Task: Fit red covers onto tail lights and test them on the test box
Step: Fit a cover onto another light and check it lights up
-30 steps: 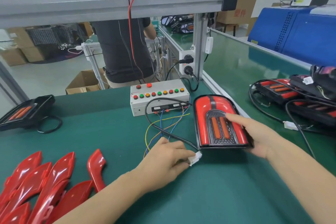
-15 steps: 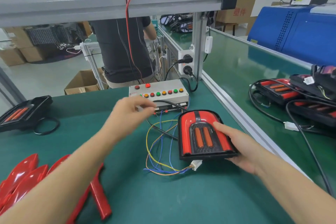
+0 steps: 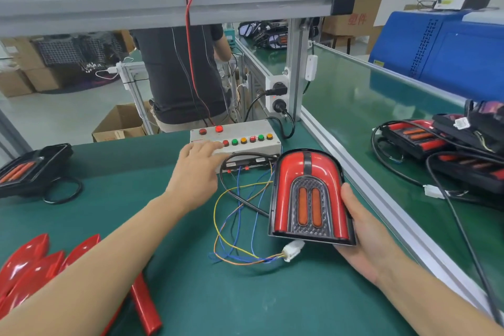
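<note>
- The surface (image 3: 245, 294) is a green rubbery mat with aluminium rails along the right edge, and a grey metal frame crosses overhead with a red wire (image 3: 191, 35) hanging down off it.
- Another person (image 3: 182, 71) in a dark shirt stands on the far side of the surface, only their torso in view. A big blue machine (image 3: 441, 49) sits off to the right.
- Cardboard boxes (image 3: 120, 125) sit on the floor beyond the surface. One is open, but I can't make out what's inside.
- The test box (image 3: 240, 142) is a pale grey rectangle at the back of the surface, with a row of round red, green and orange buttons on top. One red lamp up top looks lit.
- Left hand (image 3: 196, 172) reaches out with fingers straight, fingertips (image 3: 215, 146) resting on the top of the test box by the left end of the button row, gripping nothing.
- Right hand (image 3: 365, 234) cradles the tail light (image 3: 308, 196) from below and the right side, thumb along its edge, just right of the test box. It's arch-shaped: glossy red cover, black rim, textured grey centre with two orange bars.
- Thin blue, yellow and orange wires (image 3: 234, 215) loop from the test box to a white connector (image 3: 293, 251) at the light's bottom edge.
- Loose glossy red covers (image 3: 30, 262) pile up bottom left.
- More black tail lights (image 3: 425, 139) with cables sit on the right, and one (image 3: 27, 169) far left.
</note>
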Available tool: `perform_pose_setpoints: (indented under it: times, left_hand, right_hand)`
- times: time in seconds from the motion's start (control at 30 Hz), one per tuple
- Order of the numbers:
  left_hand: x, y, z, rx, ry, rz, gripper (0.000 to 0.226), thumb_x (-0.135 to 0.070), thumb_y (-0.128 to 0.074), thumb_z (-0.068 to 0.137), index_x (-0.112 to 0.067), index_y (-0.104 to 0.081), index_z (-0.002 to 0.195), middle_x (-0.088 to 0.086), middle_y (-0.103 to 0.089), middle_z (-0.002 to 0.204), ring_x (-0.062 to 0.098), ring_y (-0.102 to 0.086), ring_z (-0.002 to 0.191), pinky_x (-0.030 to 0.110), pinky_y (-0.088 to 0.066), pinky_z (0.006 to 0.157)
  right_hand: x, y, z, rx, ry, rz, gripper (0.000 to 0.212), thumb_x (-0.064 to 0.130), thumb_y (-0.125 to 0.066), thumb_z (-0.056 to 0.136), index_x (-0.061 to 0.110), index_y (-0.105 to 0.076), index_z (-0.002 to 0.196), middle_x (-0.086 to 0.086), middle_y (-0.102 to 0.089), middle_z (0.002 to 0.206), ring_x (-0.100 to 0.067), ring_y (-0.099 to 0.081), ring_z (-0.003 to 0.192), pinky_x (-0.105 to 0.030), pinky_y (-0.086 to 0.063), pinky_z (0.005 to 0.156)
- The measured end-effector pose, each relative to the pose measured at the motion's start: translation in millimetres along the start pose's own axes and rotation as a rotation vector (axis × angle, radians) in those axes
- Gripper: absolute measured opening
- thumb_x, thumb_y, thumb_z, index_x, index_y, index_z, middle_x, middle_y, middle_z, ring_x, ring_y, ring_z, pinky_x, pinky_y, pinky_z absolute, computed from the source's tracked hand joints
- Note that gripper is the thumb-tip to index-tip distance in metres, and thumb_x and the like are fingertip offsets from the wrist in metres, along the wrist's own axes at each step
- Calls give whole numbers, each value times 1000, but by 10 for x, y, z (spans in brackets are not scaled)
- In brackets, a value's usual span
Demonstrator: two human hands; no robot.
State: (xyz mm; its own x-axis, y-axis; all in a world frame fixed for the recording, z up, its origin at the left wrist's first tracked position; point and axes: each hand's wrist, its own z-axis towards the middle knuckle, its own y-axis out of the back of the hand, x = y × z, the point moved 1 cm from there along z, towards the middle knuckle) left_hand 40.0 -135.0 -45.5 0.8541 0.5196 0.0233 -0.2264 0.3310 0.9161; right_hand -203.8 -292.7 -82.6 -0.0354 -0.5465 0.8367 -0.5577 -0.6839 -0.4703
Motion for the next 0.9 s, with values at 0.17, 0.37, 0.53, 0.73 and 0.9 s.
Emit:
perform_pose_setpoints:
  times: [0.17, 0.37, 0.53, 0.73, 0.9]
  left_hand:
    - [153, 15, 60, -59, 255, -90, 55, 4, -50, 79, -15, -54, 132, 2, -47, 139, 24, -36, 130, 34, -16, 107]
    - [290, -38, 41, 80, 405, -140, 65, 2, -46, 80, -21, -41, 141, 1, -38, 145, 25, -32, 131, 39, -17, 109]
    - [275, -62, 6, 121, 408, -171, 70, 3, -43, 79, -23, -35, 143, 2, -35, 147, 26, -33, 132, 39, -18, 109]
    - [304, -49, -11, 125, 446, -178, 69, 4, -44, 80, -21, -33, 144, 5, -35, 146, 27, -35, 130, 42, -21, 108]
    - [352, -100, 20, 158, 440, -99, 70, -1, -45, 82, -25, -31, 146, 3, -34, 147, 26, -35, 130, 41, -21, 109]
  right_hand:
    - [-32, 19, -29, 22, 34, 3, 59, 62, -43, 85, 23, -67, 121, -5, -68, 122, -20, -66, 111, -26, -58, 73]
    - [-50, 53, -8, 10, 35, 23, 67, 67, -43, 80, 21, -63, 125, -5, -69, 122, -17, -67, 110, -24, -58, 74]
    - [-56, 91, 15, -1, 22, 61, 67, 68, -45, 78, 21, -68, 120, -4, -69, 120, -16, -68, 106, -31, -58, 78]
    - [-61, 41, 9, 15, 3, 75, 64, 67, -44, 78, 21, -73, 112, -4, -70, 118, -15, -69, 104, -26, -59, 66]
    - [-58, -4, -10, 41, 26, 51, 66, 70, -45, 75, 25, -67, 118, -3, -69, 120, -15, -68, 107, -27, -57, 75]
